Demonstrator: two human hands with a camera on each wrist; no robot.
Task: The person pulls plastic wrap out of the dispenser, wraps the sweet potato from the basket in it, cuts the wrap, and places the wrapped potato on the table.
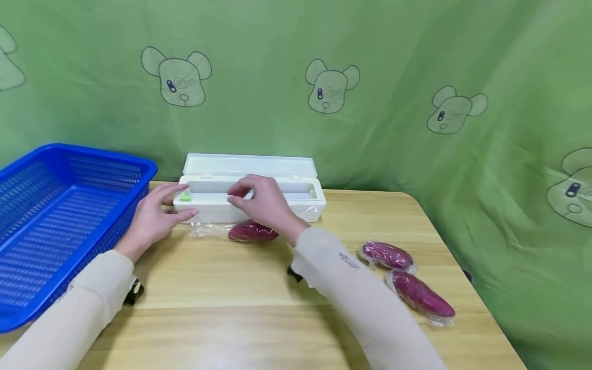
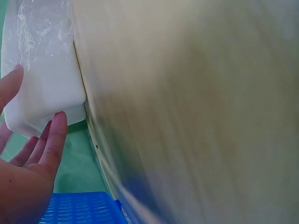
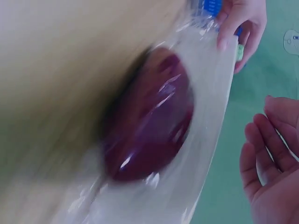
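A white cling film dispenser (image 1: 250,211) stands at the back of the table, its lid (image 1: 250,165) raised. On its left end sits a green slider (image 1: 185,196). My left hand (image 1: 154,218) holds that end, thumb on the front and fingers around the side. Over the middle of the dispenser is my right hand (image 1: 261,200), its fingers loosely bent with nothing visible between them in the right wrist view. Clear film (image 1: 210,229) hangs down the front. A purple tapered vegetable (image 3: 149,116) lies against it, partly behind my right wrist in the head view.
At the left stands a blue plastic basket (image 1: 150,172), close to my left forearm. Two purple vegetables wrapped in film, one farther back (image 1: 387,255) and one nearer (image 1: 423,295), lie on the right of the wooden table (image 1: 222,329). A green curtain (image 1: 259,77) hangs behind.
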